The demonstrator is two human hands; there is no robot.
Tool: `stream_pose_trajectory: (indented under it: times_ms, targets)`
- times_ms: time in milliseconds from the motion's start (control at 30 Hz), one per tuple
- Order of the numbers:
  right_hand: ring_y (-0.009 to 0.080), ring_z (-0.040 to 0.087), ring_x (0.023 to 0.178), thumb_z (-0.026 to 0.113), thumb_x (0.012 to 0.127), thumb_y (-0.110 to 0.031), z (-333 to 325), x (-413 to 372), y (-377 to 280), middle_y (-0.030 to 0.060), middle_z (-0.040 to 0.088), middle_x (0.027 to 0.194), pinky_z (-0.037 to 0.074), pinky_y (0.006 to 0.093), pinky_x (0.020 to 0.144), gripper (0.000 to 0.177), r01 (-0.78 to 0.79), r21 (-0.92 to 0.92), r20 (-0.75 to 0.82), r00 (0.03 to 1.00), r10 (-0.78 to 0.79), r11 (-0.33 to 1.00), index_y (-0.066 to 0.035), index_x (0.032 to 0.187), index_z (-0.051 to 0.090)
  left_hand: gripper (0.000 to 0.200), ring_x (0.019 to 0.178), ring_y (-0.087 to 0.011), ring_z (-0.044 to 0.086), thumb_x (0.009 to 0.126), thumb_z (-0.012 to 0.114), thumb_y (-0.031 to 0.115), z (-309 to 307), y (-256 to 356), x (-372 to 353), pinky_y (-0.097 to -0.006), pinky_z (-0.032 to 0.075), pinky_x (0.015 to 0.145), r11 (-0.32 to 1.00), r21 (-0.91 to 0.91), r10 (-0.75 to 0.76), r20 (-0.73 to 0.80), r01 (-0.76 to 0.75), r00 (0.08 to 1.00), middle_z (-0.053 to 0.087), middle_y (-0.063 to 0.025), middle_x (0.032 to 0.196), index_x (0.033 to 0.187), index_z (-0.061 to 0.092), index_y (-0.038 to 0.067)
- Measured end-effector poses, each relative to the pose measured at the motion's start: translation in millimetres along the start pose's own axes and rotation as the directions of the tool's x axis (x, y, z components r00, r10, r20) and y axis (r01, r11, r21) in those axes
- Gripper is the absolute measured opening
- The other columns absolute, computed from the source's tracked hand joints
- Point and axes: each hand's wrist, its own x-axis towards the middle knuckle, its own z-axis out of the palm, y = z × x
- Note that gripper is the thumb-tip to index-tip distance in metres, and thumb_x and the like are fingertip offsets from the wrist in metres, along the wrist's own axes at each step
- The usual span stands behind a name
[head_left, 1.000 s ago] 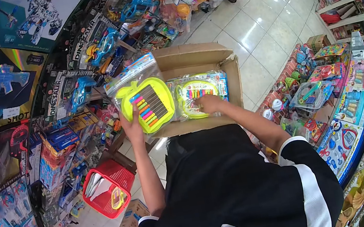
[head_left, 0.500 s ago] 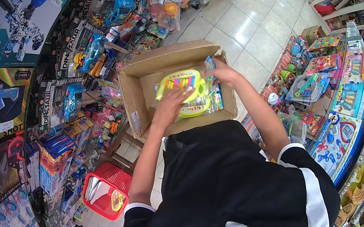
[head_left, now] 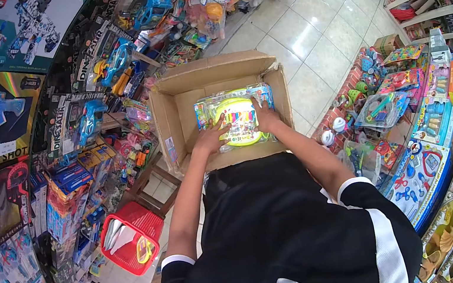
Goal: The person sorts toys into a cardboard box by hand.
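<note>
One left hand (head_left: 212,138), fingers spread on a bagged yellow-green toy (head_left: 240,120), right hand (head_left: 267,118) apart from it, splayed on the toy's right side, toy inside open cardboard box (head_left: 212,73), red basket (head_left: 144,218) at left.

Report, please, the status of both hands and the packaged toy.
Left hand and right hand on opposite sides of packaged toy. Toy inside open carton. Nothing else visibly in the way.

An open cardboard box (head_left: 212,72) holds bagged yellow-green toys (head_left: 241,120)
</note>
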Motion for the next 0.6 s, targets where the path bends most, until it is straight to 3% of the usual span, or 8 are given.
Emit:
stream_pose_trajectory:
  times_ms: [167,267,333,367,400,433,500,600]
  targets:
    - [0.0428,0.05,0.125,0.088,0.066,-0.032,-0.9,10.1,-10.5,0.0277,0.027,0.15,0.048,0.0497,0.1,0.127,-0.065,-0.121,-0.011,0.998,0.064,0.991,-0.022,0.155,-0.001,0.057,0.146,-0.0383,0.02,0.094,0.058,0.035,-10.6,-4.5,5.1,-0.0583,0.024,0.115,0.997,0.065,0.029,0.016,-0.03,0.999,0.004,0.0085,0.163,0.147,0.038,0.038]
    - [0.0442,0.05,0.124,0.085,0.071,-0.033,-8.3,6.1,-14.5,0.0294,0.028,0.149,0.048,0.0492,0.099,0.119,-0.069,-0.133,0.003,0.998,0.07,0.989,-0.021,0.155,0.001,0.05,0.143,-0.0367,0.029,0.095,0.057,0.029,-21.7,-7.5,-7.0,-0.0501,0.03,0.115,0.996,-0.034,0.08,-0.01,-0.081,0.997,0.014,0.0019,0.162,0.144,0.046,0.029]
    - [0.0438,0.05,0.124,0.082,0.074,-0.034,-17.4,-1.1,-14.3,0.0297,0.03,0.148,0.048,0.048,0.099,0.116,-0.076,-0.126,0.0,0.997,0.077,0.989,-0.02,0.155,0.001,0.04,0.134,-0.0374,0.042,0.094,0.057,0.025,-15.8,-28.4,-10.5,-0.0448,0.037,0.109,0.931,-0.323,0.098,-0.228,-0.17,0.969,0.037,-0.008,0.153,0.133,0.057,0.015]
    - [0.0437,0.05,0.124,0.079,0.077,-0.033,-24.7,-8.3,-13.7,0.0306,0.031,0.147,0.048,0.0476,0.099,0.111,-0.057,-0.044,-0.075,0.996,0.053,0.997,-0.02,0.155,0.001,0.033,0.127,-0.0343,0.048,0.093,0.058,0.022,-19.1,-31.7,-23.4,-0.0425,0.039,0.106,0.925,-0.267,0.147,-0.399,-0.268,0.905,0.054,-0.0152,0.137,0.121,0.062,0.005]
    - [0.0436,0.05,0.124,0.076,0.08,-0.033,-32.1,-21.0,-15.5,0.0314,0.033,0.146,0.049,0.0472,0.098,0.107,-0.032,0.035,-0.151,0.988,0.037,0.999,-0.019,0.155,0.001,0.033,0.127,-0.0343,0.048,0.093,0.058,0.022,-30.4,-27.4,-46.0,-0.0425,0.039,0.106,0.924,-0.262,0.16,-0.398,-0.28,0.903,0.054,-0.0152,0.137,0.121,0.062,0.005]
    - [0.0426,0.053,0.119,0.071,0.083,-0.023,-43.4,-48.9,-23.2,0.0288,0.042,0.14,0.046,0.048,0.099,0.09,0.028,0.079,-0.307,0.952,-0.003,0.996,-0.014,0.154,0.016,0.03,0.123,-0.0344,0.05,0.091,0.059,0.019,-47.5,-17.7,-77.4,-0.043,0.04,0.105,0.917,-0.229,0.151,-0.561,-0.327,0.814,0.056,-0.0156,0.132,0.117,0.063,0.004]
    - [0.041,0.055,0.111,0.068,0.081,-0.015,-34.5,-59.0,3.3,0.0241,0.052,0.129,0.044,0.0453,0.1,0.066,0.328,-0.011,-0.733,0.64,-0.231,0.945,-0.006,0.141,0.042,0.024,0.118,-0.0345,0.052,0.09,0.06,0.015,-66.8,-10.8,-131.2,-0.0434,0.04,0.102,0.944,-0.142,0.071,-0.795,-0.298,0.602,0.058,-0.0164,0.124,0.11,0.064,0.002]
    - [0.0359,0.057,0.101,0.063,0.082,-0.007,-30.1,-101.6,22.4,0.0194,0.059,0.111,0.045,0.0417,0.091,0.033,0.275,0.118,-0.966,0.255,0.046,0.954,0.0,0.115,0.058,0.02,0.116,-0.0335,0.05,0.089,0.06,0.014,-24.6,-46.2,-168.1,-0.041,0.038,0.1,0.932,-0.274,-0.206,-0.939,-0.238,0.275,0.056,-0.0159,0.116,0.106,0.062,0.003]
